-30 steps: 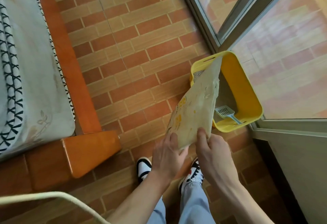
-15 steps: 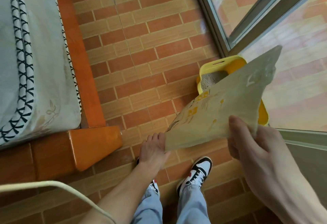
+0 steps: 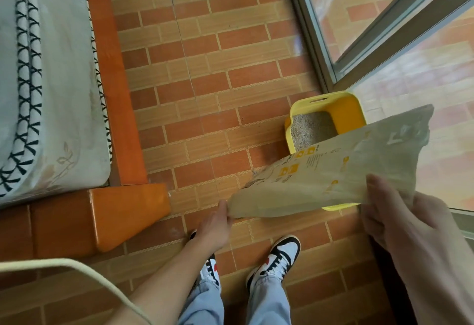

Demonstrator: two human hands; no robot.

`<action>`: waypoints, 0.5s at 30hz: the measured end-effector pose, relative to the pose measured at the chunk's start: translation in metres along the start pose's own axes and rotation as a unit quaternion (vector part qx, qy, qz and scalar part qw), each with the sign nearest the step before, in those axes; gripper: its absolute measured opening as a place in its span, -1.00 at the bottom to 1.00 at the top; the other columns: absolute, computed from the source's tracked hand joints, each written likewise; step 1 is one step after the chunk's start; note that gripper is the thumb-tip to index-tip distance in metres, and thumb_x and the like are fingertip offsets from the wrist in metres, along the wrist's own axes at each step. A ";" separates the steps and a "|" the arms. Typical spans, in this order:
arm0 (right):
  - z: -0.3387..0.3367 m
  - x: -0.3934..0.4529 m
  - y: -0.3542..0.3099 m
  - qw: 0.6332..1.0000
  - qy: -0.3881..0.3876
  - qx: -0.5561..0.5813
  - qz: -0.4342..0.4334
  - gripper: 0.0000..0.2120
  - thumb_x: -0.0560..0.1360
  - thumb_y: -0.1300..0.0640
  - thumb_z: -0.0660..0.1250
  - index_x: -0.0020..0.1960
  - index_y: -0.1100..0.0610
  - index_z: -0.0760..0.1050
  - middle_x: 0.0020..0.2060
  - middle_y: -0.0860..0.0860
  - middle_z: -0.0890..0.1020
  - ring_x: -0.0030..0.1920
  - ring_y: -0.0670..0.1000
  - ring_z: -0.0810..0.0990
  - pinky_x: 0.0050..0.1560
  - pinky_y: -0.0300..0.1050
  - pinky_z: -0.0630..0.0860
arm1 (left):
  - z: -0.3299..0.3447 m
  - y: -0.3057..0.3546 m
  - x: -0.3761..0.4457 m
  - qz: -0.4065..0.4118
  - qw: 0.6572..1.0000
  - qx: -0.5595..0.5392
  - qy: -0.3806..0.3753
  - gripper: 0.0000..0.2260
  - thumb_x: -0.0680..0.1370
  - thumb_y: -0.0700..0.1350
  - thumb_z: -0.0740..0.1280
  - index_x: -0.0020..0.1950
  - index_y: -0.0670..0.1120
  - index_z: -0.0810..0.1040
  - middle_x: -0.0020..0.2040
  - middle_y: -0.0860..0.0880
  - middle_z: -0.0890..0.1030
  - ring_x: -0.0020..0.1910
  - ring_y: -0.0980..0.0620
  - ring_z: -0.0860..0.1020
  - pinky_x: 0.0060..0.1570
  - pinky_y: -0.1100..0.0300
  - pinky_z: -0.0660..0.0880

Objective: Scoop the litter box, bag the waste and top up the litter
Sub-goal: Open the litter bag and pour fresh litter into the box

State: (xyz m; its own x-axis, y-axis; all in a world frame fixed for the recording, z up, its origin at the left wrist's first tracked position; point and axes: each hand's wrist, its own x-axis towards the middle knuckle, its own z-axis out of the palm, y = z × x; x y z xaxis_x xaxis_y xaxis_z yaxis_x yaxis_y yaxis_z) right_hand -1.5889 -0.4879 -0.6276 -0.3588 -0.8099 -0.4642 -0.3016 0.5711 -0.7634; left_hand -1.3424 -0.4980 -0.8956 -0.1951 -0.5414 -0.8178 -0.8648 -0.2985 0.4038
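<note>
Though it looked limp and nearly empty, the litter bag (image 3: 333,170) hung over the litter box (image 3: 341,109) at two o'clock, left hand (image 3: 214,224) pinching its bottom corner, right hand (image 3: 400,222) gripping the top edge, probably the surest holds.

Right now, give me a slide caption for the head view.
Both hands, left hand and right hand, hold a flattened litter bag above the yellow litter box.

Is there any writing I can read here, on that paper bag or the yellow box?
Tan paper litter bag: small dark print beside yellow squares and a pale mark near its top, all too blurred to read.
Yellow plastic litter box: no text visible.
Black, white and red sneakers: no readable brand.
</note>
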 end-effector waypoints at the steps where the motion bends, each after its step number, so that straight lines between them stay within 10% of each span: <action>1: 0.000 0.007 -0.005 1.000 0.002 0.004 0.003 -0.39 0.67 -0.13 0.17 -0.53 0.05 0.33 -0.59 -0.01 0.29 -0.50 -0.02 0.23 -0.48 -0.12 0.15 | 0.000 0.000 0.000 -0.003 1.000 -0.016 0.000 -0.87 0.72 -0.05 0.15 0.27 0.05 0.28 -0.19 -0.04 0.53 -0.32 0.00 0.49 -0.33 0.01 0.42; 9: -0.028 0.066 0.015 0.998 -0.017 -0.045 0.049 -0.46 0.70 -0.04 0.07 -0.42 0.12 0.30 -0.61 -0.07 0.31 -0.56 -0.12 0.22 -0.54 -0.35 0.19 | -0.008 -0.015 0.006 0.002 1.000 -0.005 0.019 -0.85 0.72 -0.17 0.12 0.25 0.02 0.22 -0.23 -0.16 0.61 -0.45 0.05 0.41 -0.46 0.15 0.40; 15: -0.034 0.100 0.053 0.992 0.008 -0.115 0.053 -0.40 0.72 -0.06 0.04 -0.38 0.19 0.47 -0.54 -0.04 0.47 -0.50 -0.04 0.40 -0.37 -0.10 0.33 | -0.016 -0.020 -0.007 -0.010 0.992 0.114 0.051 -0.86 0.72 -0.19 0.11 0.15 0.02 0.18 -0.30 0.00 0.59 -0.48 0.09 0.44 -0.50 0.24 0.40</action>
State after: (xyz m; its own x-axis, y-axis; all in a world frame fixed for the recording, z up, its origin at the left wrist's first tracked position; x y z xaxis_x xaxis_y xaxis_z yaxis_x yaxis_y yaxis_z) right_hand -1.6712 -0.5340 -0.6995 -0.4120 -0.7423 -0.5284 -0.4543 0.6701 -0.5870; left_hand -1.3167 -0.5005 -0.8910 -0.1384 -0.6170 -0.7747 -0.9526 -0.1311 0.2745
